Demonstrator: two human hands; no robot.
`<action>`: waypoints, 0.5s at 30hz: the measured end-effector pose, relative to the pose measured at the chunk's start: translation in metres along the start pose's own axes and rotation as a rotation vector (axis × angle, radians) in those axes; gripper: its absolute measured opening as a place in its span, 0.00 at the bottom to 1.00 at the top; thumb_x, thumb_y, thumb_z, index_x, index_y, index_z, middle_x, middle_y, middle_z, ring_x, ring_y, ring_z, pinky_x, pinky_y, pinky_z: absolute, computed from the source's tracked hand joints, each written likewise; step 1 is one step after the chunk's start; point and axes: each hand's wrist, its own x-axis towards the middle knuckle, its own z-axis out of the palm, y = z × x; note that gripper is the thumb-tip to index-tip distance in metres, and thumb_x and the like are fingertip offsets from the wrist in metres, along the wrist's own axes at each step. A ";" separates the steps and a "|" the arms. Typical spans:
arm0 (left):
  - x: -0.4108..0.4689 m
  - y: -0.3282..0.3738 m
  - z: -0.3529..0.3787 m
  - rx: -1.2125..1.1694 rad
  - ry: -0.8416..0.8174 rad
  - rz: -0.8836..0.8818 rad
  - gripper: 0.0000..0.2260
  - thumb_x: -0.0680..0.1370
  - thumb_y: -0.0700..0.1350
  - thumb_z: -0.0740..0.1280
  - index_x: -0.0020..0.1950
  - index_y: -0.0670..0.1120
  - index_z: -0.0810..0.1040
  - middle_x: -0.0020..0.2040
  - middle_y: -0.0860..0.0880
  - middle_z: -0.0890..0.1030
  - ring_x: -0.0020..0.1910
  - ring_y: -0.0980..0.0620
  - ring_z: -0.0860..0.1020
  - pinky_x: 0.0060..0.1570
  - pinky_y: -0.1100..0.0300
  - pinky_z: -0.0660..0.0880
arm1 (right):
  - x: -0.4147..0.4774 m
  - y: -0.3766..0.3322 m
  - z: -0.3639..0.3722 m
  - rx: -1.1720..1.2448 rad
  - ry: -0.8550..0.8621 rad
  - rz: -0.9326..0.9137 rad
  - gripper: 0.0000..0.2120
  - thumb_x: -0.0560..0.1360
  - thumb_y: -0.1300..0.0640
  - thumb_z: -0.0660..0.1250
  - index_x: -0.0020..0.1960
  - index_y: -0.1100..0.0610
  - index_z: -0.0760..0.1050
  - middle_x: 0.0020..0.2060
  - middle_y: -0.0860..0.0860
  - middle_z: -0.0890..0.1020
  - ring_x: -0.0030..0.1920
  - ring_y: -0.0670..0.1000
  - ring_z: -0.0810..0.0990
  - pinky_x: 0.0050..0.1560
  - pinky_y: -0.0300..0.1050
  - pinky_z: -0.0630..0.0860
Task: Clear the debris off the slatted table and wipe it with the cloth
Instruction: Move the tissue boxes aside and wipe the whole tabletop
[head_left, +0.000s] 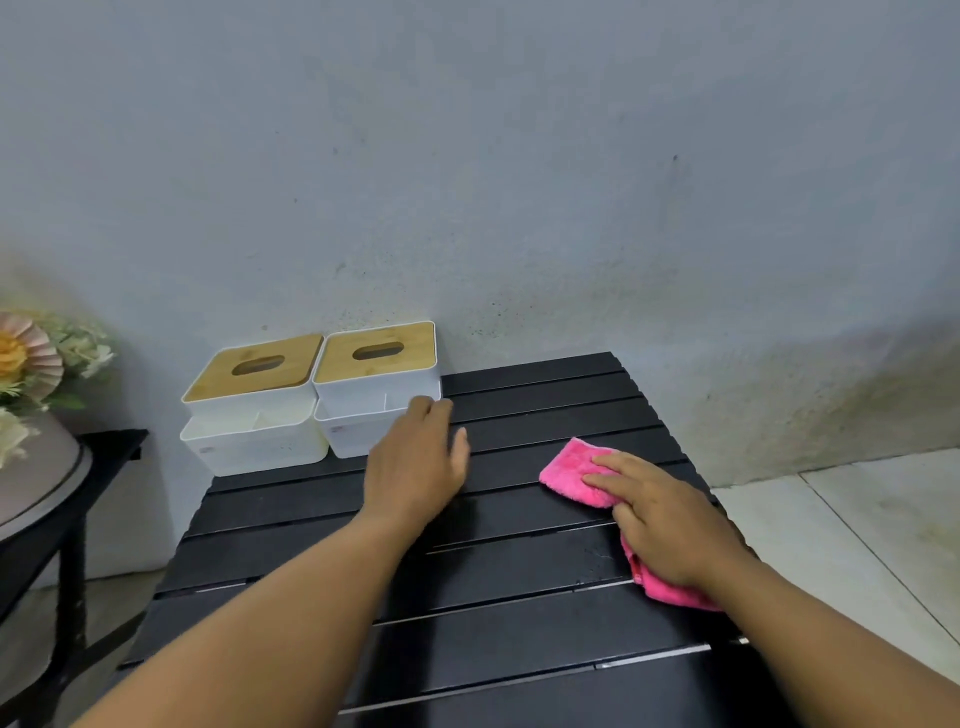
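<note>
A black slatted table fills the lower middle of the head view. A pink cloth lies on its right side, and my right hand presses flat on top of it, fingers spread. Part of the cloth sticks out under my wrist near the table's right edge. My left hand rests palm down on the slats at the middle, fingers together, its fingertips close to the right one of two white boxes. It holds nothing. I see no loose debris on the slats.
Two white tissue boxes with wooden lids, left and right, stand at the table's back left against the grey wall. A side table with a flower arrangement is at the left. Pale floor tiles lie to the right.
</note>
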 end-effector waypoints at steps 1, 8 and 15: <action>0.004 -0.007 -0.007 0.016 0.007 -0.061 0.17 0.80 0.52 0.59 0.66 0.48 0.70 0.63 0.48 0.70 0.52 0.43 0.78 0.43 0.51 0.75 | 0.000 0.000 0.000 0.001 0.002 -0.002 0.24 0.78 0.55 0.56 0.71 0.39 0.68 0.74 0.33 0.60 0.73 0.38 0.60 0.69 0.43 0.65; 0.022 -0.063 -0.013 0.207 -0.160 -0.290 0.10 0.81 0.47 0.57 0.58 0.45 0.70 0.54 0.43 0.73 0.48 0.39 0.76 0.43 0.49 0.72 | 0.000 -0.001 0.003 0.022 0.032 -0.002 0.23 0.78 0.55 0.55 0.72 0.41 0.68 0.74 0.34 0.60 0.73 0.38 0.58 0.69 0.44 0.65; 0.027 -0.056 -0.005 0.166 -0.145 -0.080 0.05 0.80 0.48 0.61 0.49 0.48 0.70 0.44 0.46 0.76 0.42 0.44 0.75 0.42 0.51 0.73 | -0.002 0.002 0.002 0.038 0.034 0.002 0.23 0.78 0.54 0.55 0.72 0.41 0.68 0.74 0.34 0.60 0.73 0.38 0.58 0.68 0.45 0.67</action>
